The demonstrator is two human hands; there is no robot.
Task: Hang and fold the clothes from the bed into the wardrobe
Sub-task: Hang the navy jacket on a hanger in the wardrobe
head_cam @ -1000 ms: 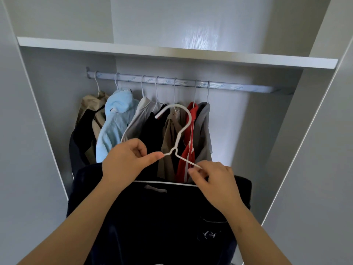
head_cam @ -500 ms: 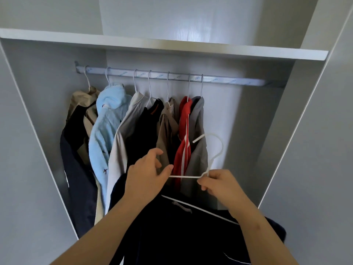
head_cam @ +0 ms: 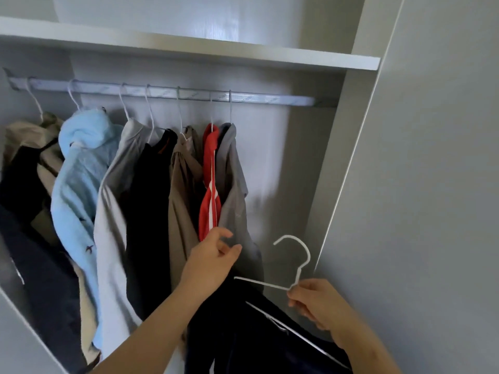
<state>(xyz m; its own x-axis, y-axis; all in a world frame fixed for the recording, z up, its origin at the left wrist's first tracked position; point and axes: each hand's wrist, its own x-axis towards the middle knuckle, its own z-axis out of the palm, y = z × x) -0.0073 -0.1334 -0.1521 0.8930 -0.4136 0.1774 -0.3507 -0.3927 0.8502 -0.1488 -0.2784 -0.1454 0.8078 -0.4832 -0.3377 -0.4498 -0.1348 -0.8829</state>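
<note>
My right hand (head_cam: 316,302) pinches a white wire hanger (head_cam: 293,268) at its neck, hook upward, low at the right of the wardrobe opening. A dark navy garment (head_cam: 243,333) hangs from that hanger and drapes down below both arms. My left hand (head_cam: 213,261) is off the hanger, fingers loosely spread, reaching at the lower edge of the grey garment (head_cam: 232,190) and the red striped garment (head_cam: 210,190) on the rail (head_cam: 270,99).
Several garments hang on white hangers along the rail's left and middle, among them a light blue fleece (head_cam: 78,179) and a black top (head_cam: 148,201). The rail's right end is bare. A white shelf (head_cam: 243,54) runs above. The wardrobe's side panel (head_cam: 432,184) stands at right.
My left hand has let go of the hanger and moved up toward the hung clothes. My right hand carried the hanger and dark garment rightward and lower. The view shifted right.
</note>
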